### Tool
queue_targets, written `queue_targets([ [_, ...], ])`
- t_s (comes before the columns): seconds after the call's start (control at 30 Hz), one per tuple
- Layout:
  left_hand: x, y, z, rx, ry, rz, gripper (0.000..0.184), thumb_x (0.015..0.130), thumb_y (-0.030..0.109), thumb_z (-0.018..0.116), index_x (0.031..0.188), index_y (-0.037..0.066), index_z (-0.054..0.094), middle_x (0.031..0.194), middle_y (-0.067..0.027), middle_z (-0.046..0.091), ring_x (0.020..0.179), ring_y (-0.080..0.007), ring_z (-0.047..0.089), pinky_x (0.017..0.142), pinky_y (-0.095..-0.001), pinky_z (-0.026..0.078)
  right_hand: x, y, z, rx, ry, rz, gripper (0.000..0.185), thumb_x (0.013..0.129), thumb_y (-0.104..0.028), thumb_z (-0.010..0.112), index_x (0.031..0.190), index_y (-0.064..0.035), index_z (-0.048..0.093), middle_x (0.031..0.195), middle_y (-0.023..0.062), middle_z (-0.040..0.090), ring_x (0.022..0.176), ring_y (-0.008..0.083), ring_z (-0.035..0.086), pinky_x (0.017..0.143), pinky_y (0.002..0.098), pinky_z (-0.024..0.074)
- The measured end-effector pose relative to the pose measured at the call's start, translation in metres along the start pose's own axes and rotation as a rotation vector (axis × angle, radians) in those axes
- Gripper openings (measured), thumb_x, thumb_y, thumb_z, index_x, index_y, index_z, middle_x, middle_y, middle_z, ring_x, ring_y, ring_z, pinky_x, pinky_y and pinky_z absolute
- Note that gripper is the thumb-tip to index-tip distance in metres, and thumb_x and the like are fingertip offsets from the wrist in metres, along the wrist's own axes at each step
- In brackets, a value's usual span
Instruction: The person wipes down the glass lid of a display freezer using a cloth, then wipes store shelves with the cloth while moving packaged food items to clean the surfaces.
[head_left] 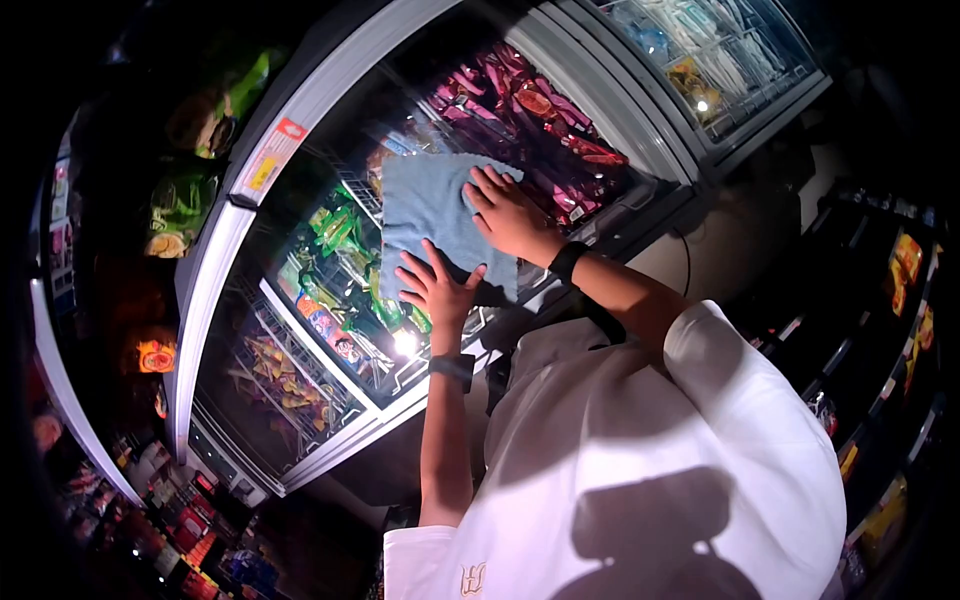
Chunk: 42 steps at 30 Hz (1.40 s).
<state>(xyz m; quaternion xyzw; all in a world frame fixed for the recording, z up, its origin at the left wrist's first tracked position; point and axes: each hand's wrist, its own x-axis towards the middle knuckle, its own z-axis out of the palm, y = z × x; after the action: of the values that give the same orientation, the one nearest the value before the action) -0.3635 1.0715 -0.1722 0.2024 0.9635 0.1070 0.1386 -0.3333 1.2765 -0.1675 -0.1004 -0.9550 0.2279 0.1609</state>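
Cloth (425,205) on freezer glass (500,110), dim shelves (885,388)

Bright centre, dark edges, strong fisheye distortion

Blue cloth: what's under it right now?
The blue cloth lies on a glass freezer lid; green packets and pink packets show through beside it. Anything directly beneath is covered.

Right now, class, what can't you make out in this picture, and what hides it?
In the head view:
Whatever lies under the blue cloth: the cloth covers it.
The left hand and right hand: palms face down, hidden by the hands' backs.
The label: wording too small.
The far freezer: partly cut off by the top edge.
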Motion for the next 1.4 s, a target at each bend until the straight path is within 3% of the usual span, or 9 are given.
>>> queue_targets([
  [0.23, -0.022, 0.012, 0.013, 0.100, -0.019, 0.117, 0.124, 0.075, 0.078, 0.067, 0.165, 0.014, 0.011, 0.167, -0.0308, 0.002, 0.151, -0.0583, -0.001, 0.111, -0.0789, 0.009, -0.047, 0.030, -0.057, 0.099, -0.136, -0.086, 0.051, 0.089, -0.015, 0.066, 0.139, -0.0078, 0.058, 0.153, 0.0150, 0.047, 0.144, 0.0321, 0.042, 0.119, 0.0455, 0.0330],
  [0.5, -0.017, 0.058, 0.008, 0.107, -0.142, 0.168, 0.128, 0.071, 0.076, 0.072, 0.165, 0.015, 0.010, 0.166, -0.0322, 0.000, 0.150, -0.0599, -0.002, 0.109, -0.0811, 0.009, -0.043, 0.098, -0.106, 0.013, -0.004, -0.097, 0.043, 0.089, -0.010, 0.064, 0.132, -0.0098, 0.065, 0.145, 0.0148, 0.056, 0.133, 0.0346, 0.054, 0.111, 0.0472, 0.0423],
  [0.63, 0.034, 0.077, 0.007, 0.116, -0.098, 0.256, 0.125, 0.073, 0.081, 0.066, 0.165, 0.016, 0.013, 0.167, -0.0301, 0.002, 0.151, -0.0582, -0.002, 0.109, -0.0809, 0.007, -0.004, 0.122, -0.069, -0.032, -0.012, -0.038, 0.047, 0.087, -0.006, 0.062, 0.134, -0.0058, 0.062, 0.149, 0.0174, 0.049, 0.142, 0.0364, 0.041, 0.115, 0.0488, 0.0352],
  [0.9, 0.072, 0.084, 0.019, 0.101, -0.059, 0.281, 0.088, 0.100, 0.061, 0.045, 0.165, 0.014, 0.010, 0.168, -0.0280, -0.003, 0.152, -0.0553, -0.005, 0.112, -0.0771, -0.001, 0.079, 0.089, -0.013, -0.058, 0.006, 0.017, 0.041, 0.084, -0.012, 0.059, 0.121, 0.0050, 0.064, 0.146, 0.0224, 0.051, 0.141, 0.0398, 0.042, 0.117, 0.0511, 0.0343],
  [1.1, 0.023, 0.073, 0.031, 0.218, -0.041, 0.492, 0.079, 0.103, 0.055, 0.042, 0.158, -0.001, 0.027, 0.165, -0.0316, 0.016, 0.152, -0.0545, 0.008, 0.116, -0.0727, 0.008, 0.026, 0.065, -0.022, 0.096, 0.007, -0.111, 0.034, 0.087, -0.018, 0.061, 0.114, 0.0018, 0.066, 0.142, 0.0211, 0.055, 0.140, 0.0360, 0.045, 0.118, 0.0467, 0.0337],
  [1.2, 0.009, 0.074, 0.038, 0.209, -0.044, 0.541, 0.083, 0.100, 0.055, 0.050, 0.158, 0.002, 0.027, 0.165, -0.0316, 0.016, 0.152, -0.0559, 0.008, 0.114, -0.0765, 0.006, -0.025, 0.081, -0.048, 0.116, 0.016, -0.090, 0.030, 0.091, -0.013, 0.056, 0.115, 0.0000, 0.067, 0.139, 0.0155, 0.060, 0.139, 0.0320, 0.049, 0.114, 0.0448, 0.0405],
  [1.23, 0.011, 0.076, 0.036, 0.206, -0.014, 0.566, 0.086, 0.097, 0.055, 0.056, 0.159, 0.003, 0.026, 0.164, -0.0317, 0.017, 0.151, -0.0571, 0.009, 0.113, -0.0776, 0.008, -0.029, 0.085, -0.067, 0.043, -0.269, -0.009, 0.045, 0.089, -0.009, 0.053, 0.132, 0.0006, 0.057, 0.150, 0.0174, 0.049, 0.144, 0.0351, 0.043, 0.117, 0.0470, 0.0361],
  [1.3, 0.016, 0.080, 0.026, 0.215, -0.096, 0.561, 0.092, 0.093, 0.056, 0.061, 0.160, 0.006, 0.025, 0.164, -0.0314, 0.017, 0.151, -0.0570, 0.011, 0.112, -0.0788, 0.010, -0.059, 0.110, -0.091, 0.044, -0.198, 0.075, 0.054, 0.087, -0.003, 0.053, 0.140, 0.0011, 0.051, 0.153, 0.0189, 0.046, 0.145, 0.0390, 0.039, 0.118, 0.0497, 0.0339],
  [1.4, 0.055, 0.082, 0.017, 0.237, -0.234, 0.562, 0.097, 0.086, 0.063, 0.065, 0.163, 0.026, 0.022, 0.169, -0.0203, 0.011, 0.153, -0.0525, 0.008, 0.112, -0.0794, 0.010, -0.048, 0.139, -0.103, -0.066, -0.173, 0.095, 0.056, 0.086, -0.001, 0.054, 0.142, -0.0001, 0.050, 0.155, 0.0198, 0.042, 0.145, 0.0404, 0.039, 0.117, 0.0508, 0.0344],
])
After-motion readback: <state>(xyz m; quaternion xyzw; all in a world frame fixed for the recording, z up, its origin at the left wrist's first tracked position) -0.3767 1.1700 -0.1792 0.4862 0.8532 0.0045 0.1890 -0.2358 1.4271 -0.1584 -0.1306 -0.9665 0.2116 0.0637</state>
